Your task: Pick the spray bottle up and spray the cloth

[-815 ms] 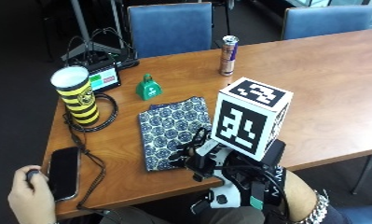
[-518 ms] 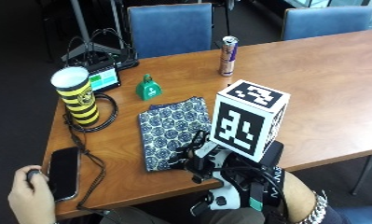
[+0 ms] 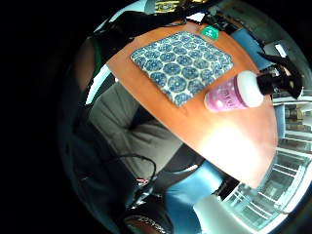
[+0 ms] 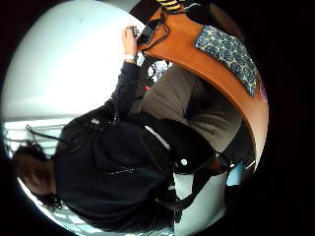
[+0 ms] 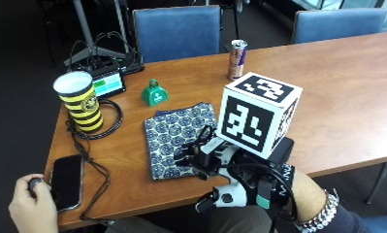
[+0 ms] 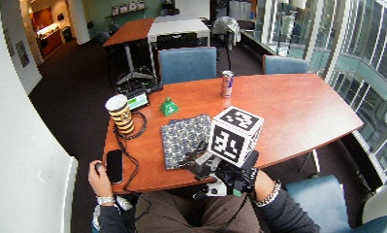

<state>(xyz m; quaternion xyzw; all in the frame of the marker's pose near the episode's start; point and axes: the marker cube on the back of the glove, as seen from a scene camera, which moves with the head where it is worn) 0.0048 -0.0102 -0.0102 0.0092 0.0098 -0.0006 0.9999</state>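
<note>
- The right hand (image 5: 245, 174) has stayed at the near edge of the table (image 5: 348, 92); I cannot tell how its fingers are set.
- The pink spray bottle (image 3: 234, 92) stands just beside the cloth (image 5: 177, 138).
- The cloth has not moved.

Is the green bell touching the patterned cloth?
Apart. The outside view shows a strip of bare table between the green bell and the cloth.

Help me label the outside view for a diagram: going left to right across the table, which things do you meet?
Phone → striped cup → green bell → patterned cloth → drink can. I leave out the gloved right hand, which overlaps the cloth's edge.
</note>
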